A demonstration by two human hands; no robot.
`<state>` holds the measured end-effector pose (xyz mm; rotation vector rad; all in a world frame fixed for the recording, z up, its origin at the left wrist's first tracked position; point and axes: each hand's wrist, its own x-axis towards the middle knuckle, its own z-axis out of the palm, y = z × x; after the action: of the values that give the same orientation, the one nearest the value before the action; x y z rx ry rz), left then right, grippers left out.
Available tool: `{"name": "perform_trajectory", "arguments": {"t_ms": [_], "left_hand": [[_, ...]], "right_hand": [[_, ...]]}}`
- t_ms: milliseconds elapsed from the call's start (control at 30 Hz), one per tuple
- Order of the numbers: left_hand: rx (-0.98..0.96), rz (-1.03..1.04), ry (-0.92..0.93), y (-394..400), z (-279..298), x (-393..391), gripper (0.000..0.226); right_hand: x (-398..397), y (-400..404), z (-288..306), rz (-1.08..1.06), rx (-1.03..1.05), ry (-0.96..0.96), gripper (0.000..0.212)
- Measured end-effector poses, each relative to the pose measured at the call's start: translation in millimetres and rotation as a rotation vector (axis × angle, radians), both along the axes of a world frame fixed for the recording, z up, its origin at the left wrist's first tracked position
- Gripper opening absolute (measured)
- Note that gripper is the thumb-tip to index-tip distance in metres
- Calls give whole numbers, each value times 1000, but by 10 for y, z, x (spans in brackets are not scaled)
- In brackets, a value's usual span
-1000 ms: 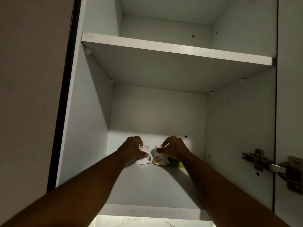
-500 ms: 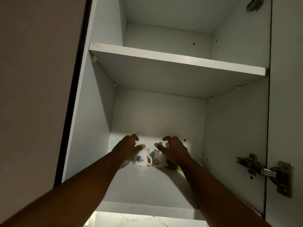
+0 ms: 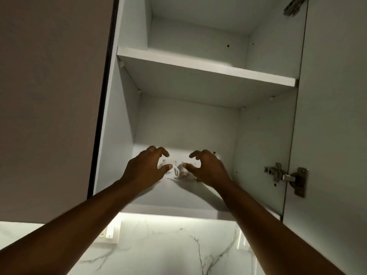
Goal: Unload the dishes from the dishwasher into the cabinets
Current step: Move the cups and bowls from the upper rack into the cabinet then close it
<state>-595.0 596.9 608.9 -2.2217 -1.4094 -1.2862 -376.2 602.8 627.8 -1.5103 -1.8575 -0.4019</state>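
Two small white mugs stand side by side at the back of the lower shelf [image 3: 178, 197] of an open white wall cabinet. The left mug [image 3: 172, 169] has a blue flower print, and its handle points right. The right mug [image 3: 185, 173] has a brown print. A green object [image 3: 198, 180] peeks out beside the right mug, mostly hidden. My left hand [image 3: 146, 168] hovers in front of the left mug, fingers spread, holding nothing. My right hand [image 3: 206, 168] hovers in front of the right mug, also open with curled fingers.
The upper shelf [image 3: 198, 66] crosses the cabinet above. The open cabinet door [image 3: 333, 116] with metal hinges [image 3: 286, 176] stands at the right. A closed dark cabinet front [image 3: 49, 96] fills the left. A lit marble backsplash [image 3: 168, 247] lies below.
Both hands have let go of the mugs, opened and drawn back toward me. The view has tilted down, showing the backsplash.
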Motion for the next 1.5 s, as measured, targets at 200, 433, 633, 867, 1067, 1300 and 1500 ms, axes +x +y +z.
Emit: {"name": "perform_trajectory", "arguments": {"t_ms": [200,433,633,867,1067,1300,1500], "left_hand": [[-126,-166,89,-474,-169,60,42],[119,-371,205,-1239,-586,199,42],[80,-544,277,-1829,-1363,473,44],[-111,-856,433,-2909,-2320,1024,49],[-290,-991,526,-3900,-2889,1484,49],[-479,-1062,719,-5398,-3709,2275,51],[-640,-994,853,-5990,-4380,2638,63]], "right_hand": [[13,-658,-187,24,59,158,43],[3,-1687,-816,-10,235,342,36],[18,-2851,-1646,-170,254,348,35],[372,-4597,-2938,-521,30,552,38],[850,-6054,-3613,-761,-134,641,37],[1219,-7833,-4228,-940,-332,728,44],[1373,-8847,-4667,-1050,-530,806,59]]}}
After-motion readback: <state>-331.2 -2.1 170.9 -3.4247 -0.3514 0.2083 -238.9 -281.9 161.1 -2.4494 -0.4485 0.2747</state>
